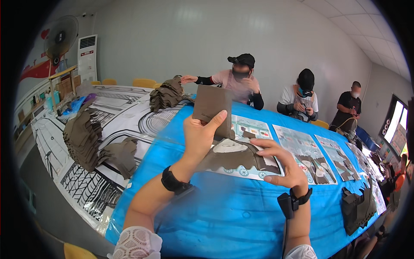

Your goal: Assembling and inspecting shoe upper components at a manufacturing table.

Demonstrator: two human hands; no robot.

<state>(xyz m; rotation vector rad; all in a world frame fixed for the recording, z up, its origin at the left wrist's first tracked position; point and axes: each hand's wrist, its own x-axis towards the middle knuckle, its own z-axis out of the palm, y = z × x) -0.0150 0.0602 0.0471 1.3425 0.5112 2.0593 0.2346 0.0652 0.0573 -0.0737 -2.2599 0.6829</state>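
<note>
My left hand [199, 138] grips a dark brown, flat rectangular piece [212, 100], thumb on its face; it looks like a folded paper or fabric pouch and stands upright above the table. Just below lies another brown piece [222, 160] with a wavy cut edge and a white patch [230, 146] on top. It rests on a printed sheet [241, 172] with a pale blue pattern. My right hand [282, 162] is open, fingers spread, over this lower piece's right end. Whether its fingertips touch the piece, I cannot tell.
Stacks of brown pieces [82, 140] lie at left, with another pile [166, 96] farther back. More printed sheets [297, 144] run rightward on the blue tablecloth [207, 216]. A brown bundle [358, 205] sits at right. A co-worker [237, 82] reaches toward the far pile.
</note>
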